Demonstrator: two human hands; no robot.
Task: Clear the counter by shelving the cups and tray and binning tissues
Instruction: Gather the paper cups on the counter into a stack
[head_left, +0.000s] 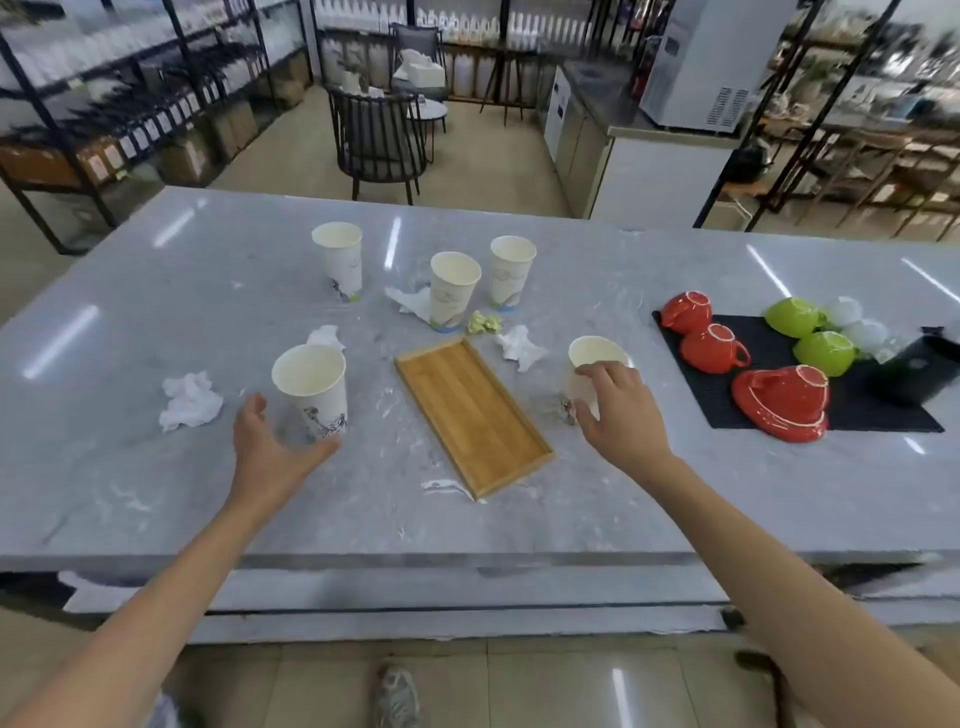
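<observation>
Nearest, left hand (270, 447) spread apart beside a paper cup (311, 389), right hand (618, 410) curled loosely over another cup (592, 374), grip uncertain, wooden tray (472, 421) between them on the counter (156, 493); farther, crumpled tissues (189, 400) and three cups (454, 293) with print too blurred to read.

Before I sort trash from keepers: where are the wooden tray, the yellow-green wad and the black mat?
wooden tray (470, 415), head view, bare floor.
yellow-green wad (484, 322), head view, middle.
black mat (852, 410), head view, bare near part.
</observation>
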